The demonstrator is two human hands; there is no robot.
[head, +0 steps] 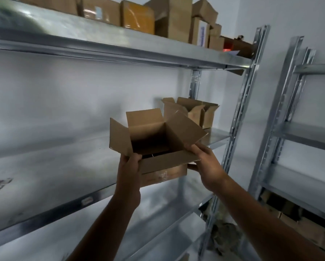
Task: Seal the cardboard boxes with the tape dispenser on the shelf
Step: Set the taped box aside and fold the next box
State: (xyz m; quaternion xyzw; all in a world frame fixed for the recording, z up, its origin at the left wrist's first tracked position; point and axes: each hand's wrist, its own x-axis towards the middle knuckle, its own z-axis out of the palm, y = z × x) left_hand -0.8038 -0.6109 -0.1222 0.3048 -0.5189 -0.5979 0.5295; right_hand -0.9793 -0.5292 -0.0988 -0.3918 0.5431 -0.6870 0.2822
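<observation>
I hold an open cardboard box (158,140) in the air in front of the middle shelf (54,166), all its top flaps spread outward. My left hand (128,170) grips its near left corner. My right hand (205,162) grips the near right side, fingers under the box, thumb by the right flap. The inside looks dark and empty. Two more open boxes (191,110) stand at the right end of the same shelf. No tape dispenser is in view.
The top shelf (120,44) carries several closed cardboard boxes (167,17). A metal upright (239,117) ends this rack on the right. A second metal rack (293,132) stands beyond it, with boxes low down (297,223).
</observation>
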